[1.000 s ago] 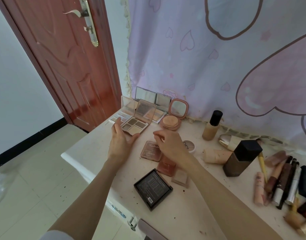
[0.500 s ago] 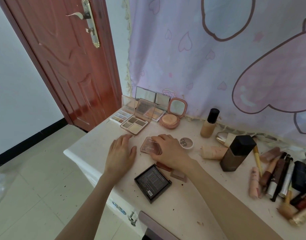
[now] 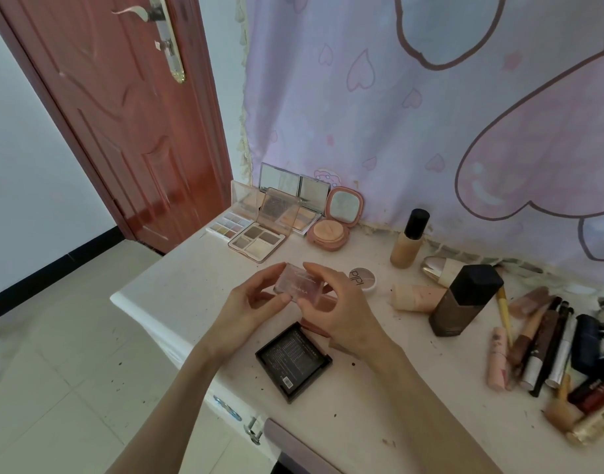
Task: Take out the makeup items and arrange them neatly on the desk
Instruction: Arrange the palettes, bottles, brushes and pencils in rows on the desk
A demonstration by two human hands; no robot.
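Note:
A small clear-pink compact (image 3: 298, 283) is lifted just above the white desk (image 3: 177, 282), held between both hands. My left hand (image 3: 249, 302) pinches its left end with thumb and fingers, and my right hand (image 3: 338, 313) curls round its right side. Another pink compact (image 3: 324, 302) lies partly hidden under my right hand. A black square palette (image 3: 293, 360) lies face down in front of my wrists. Open palettes (image 3: 256, 242) and a round peach powder compact (image 3: 328, 232) stand lined up at the back left.
A foundation bottle (image 3: 408, 241), a dark faceted bottle (image 3: 465, 302), a lying beige tube (image 3: 418, 297) and a small round pot (image 3: 362, 278) sit right of my hands. Several pencils, lipsticks and tubes (image 3: 547, 350) crowd the right edge. A red door (image 3: 129, 107) stands left; a curtain (image 3: 430, 97) hangs behind.
My left hand left the open palette at the back and came to the middle. Both hands took hold of the clear-pink compact and lifted it off the desk.

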